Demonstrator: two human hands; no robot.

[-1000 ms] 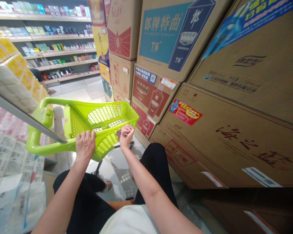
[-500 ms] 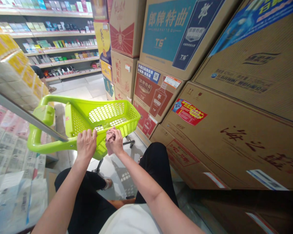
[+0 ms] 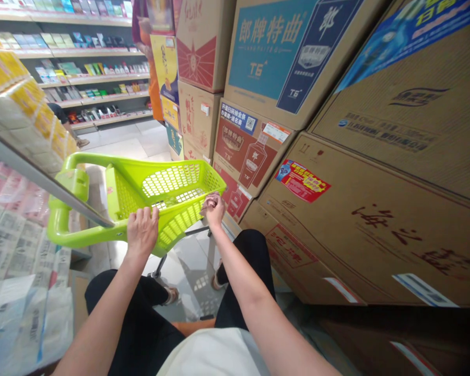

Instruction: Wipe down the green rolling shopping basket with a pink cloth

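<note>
A bright green plastic shopping cart (image 3: 180,219) with perforated basket walls stands in front of me, its handle side to the left. My left hand (image 3: 143,230) is closed over the cart's near rim, fingers curled to the inside. At the basket's right end, my right hand (image 3: 216,211) is closed on a crumpled pinkish-brown cloth (image 3: 209,203). The cloth lies against the outside of the near wall, by the corner. No goods show in the visible part of the basket.
Stacked cardboard boxes (image 3: 376,209) rise close on my right. Yellow-and-white packages (image 3: 27,99) are piled at left, with wrapped packs (image 3: 19,250) below. A grey bar (image 3: 43,177) crosses the cart handle. Shelves (image 3: 90,78) line the back; a person in orange (image 3: 154,89) stands partly behind boxes.
My right hand has slid the cloth rightward along the cart's near side to its end corner. The left hand keeps its hold. Someone in orange has come into view behind the boxes.
</note>
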